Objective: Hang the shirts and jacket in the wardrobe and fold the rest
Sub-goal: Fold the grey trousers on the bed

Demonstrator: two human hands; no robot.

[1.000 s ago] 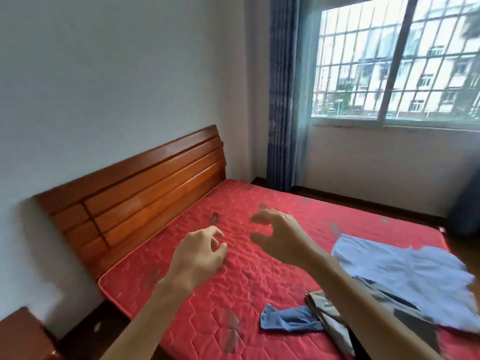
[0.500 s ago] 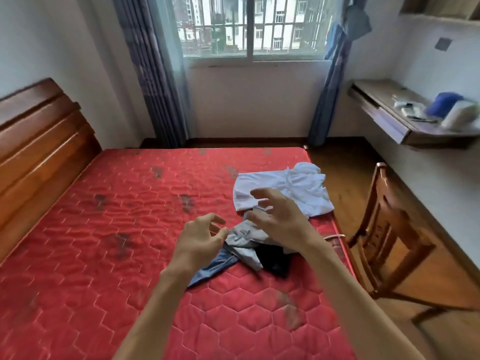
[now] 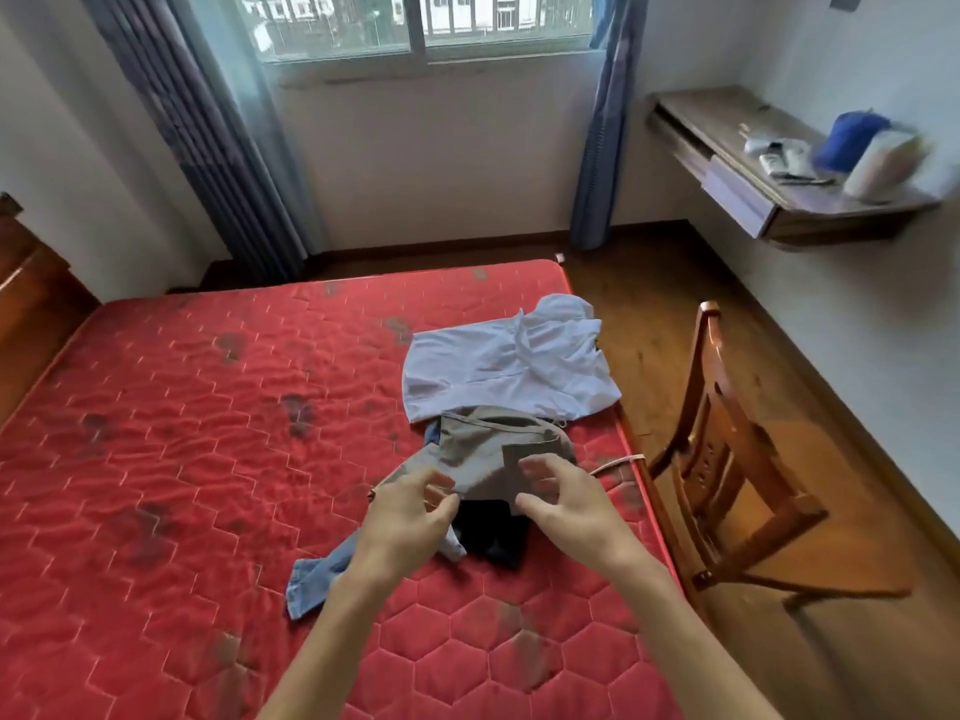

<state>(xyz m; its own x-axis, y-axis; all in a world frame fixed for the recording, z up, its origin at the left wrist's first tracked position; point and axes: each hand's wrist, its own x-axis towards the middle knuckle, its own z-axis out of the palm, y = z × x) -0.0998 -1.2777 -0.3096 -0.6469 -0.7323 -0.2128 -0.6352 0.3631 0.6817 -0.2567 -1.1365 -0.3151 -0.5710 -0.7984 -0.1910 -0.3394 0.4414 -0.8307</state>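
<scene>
In the head view, we see a red quilted mattress (image 3: 182,433) filling the lower left of the frame, with a pile of clothes near its right edge. At the top of the pile lies a white garment (image 3: 509,366), crumpled and spread wide. Just below it in the frame a khaki garment (image 3: 488,449) overlaps its lower edge. Below that a dark garment (image 3: 493,535) shows in a small patch, and a blue denim piece (image 3: 317,569) trails out toward the lower left. Our left hand (image 3: 410,517) hangs over the lower edge of the khaki garment with fingers loosely curled and thumb near them, grasping nothing that we can make out. Our right hand (image 3: 566,506) hangs just beside it, fingers spread and bent, also released. We cannot tell whether any fingertip touches the cloth. A wooden chair (image 3: 727,449) stands on the floor at the right of the bed. In the upper right a wall-mounted worktop (image 3: 737,194) carries a blue object (image 3: 852,140) and a pale one beside it, both blurred. A window (image 3: 415,23) with blue curtains (image 3: 208,122) runs along the top.
</scene>
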